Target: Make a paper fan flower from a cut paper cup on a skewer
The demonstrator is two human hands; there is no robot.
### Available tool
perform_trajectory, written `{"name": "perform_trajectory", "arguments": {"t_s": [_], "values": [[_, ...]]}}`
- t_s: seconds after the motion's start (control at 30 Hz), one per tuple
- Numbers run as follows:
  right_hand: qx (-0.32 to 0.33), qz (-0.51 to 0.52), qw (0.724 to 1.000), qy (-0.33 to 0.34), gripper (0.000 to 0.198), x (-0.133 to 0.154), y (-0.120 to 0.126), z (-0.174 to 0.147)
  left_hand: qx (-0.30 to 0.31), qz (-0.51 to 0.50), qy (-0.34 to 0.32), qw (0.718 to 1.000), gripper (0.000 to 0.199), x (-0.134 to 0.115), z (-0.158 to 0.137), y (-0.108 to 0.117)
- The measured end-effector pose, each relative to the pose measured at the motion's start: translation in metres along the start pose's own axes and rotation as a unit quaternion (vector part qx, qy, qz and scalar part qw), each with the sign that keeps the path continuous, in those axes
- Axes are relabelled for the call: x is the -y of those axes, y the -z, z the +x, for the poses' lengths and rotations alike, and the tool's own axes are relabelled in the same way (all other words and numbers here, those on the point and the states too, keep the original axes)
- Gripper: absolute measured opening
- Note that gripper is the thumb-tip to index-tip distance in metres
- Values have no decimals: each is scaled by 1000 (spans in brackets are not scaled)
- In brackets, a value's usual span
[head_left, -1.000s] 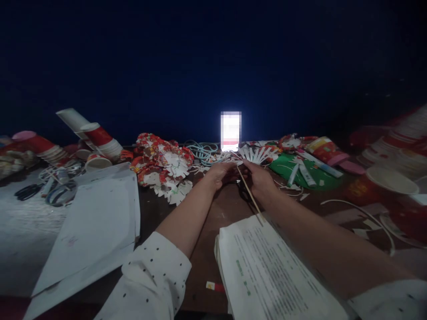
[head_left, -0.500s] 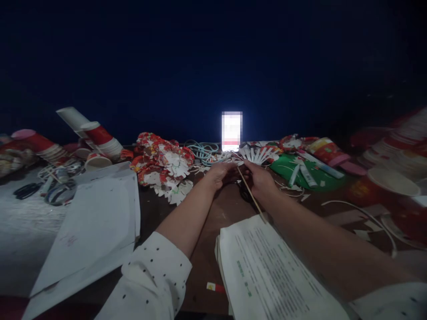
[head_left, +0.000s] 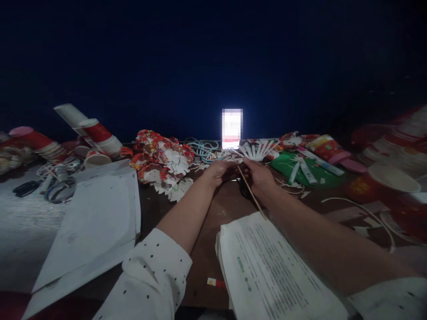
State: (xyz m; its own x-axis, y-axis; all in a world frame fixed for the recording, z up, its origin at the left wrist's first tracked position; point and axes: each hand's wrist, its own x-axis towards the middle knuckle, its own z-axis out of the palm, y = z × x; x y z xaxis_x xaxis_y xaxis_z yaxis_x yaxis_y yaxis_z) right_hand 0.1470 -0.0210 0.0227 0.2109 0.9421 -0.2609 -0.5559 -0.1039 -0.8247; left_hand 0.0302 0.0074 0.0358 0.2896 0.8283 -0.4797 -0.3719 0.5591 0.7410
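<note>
Both my hands meet in the middle, over the back of the brown table. My left hand (head_left: 222, 171) is closed, its fingertips curled at the edge of a white paper piece cut into fanned strips (head_left: 258, 151). The thumb of my right hand (head_left: 260, 175) presses on the same piece, with its fingers curled beneath. A thin wooden stick (head_left: 251, 192) runs from between the hands down toward the right forearm; which hand grips it I cannot tell. Behind the hands stands a bright, blurred-out screen (head_left: 231, 129).
Printed sheets (head_left: 263, 262) lie in front. At left are large white sheets (head_left: 96, 218), stacked paper cups (head_left: 103, 138) and black-handled scissors (head_left: 26, 188). Cut red-and-white paper pieces (head_left: 163, 155) and a pale blue cord (head_left: 203, 149) lie behind. White tubes (head_left: 307, 173) rest on green material (head_left: 287, 166) at right.
The whole view has shifted up very slightly. Both hands keep their hold on the paper piece, and the stick stays almost in place.
</note>
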Motion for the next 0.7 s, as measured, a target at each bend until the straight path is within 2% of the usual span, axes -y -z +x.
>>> {"name": "perform_trajectory", "arguments": {"t_s": [0.17, 0.5, 0.7], "values": [[-5, -12, 1000, -2, 26, -2, 2, 2, -7, 23, -18, 1000, 7, 1, 0, 1], [1, -6, 1000, -10, 25, -1, 1, 1, -1, 38, -23, 999, 20, 2, -1, 0], [3, -17, 1000, -14, 22, -2, 1, 0, 12, 42, -32, 999, 11, 2, -3, -1]]}}
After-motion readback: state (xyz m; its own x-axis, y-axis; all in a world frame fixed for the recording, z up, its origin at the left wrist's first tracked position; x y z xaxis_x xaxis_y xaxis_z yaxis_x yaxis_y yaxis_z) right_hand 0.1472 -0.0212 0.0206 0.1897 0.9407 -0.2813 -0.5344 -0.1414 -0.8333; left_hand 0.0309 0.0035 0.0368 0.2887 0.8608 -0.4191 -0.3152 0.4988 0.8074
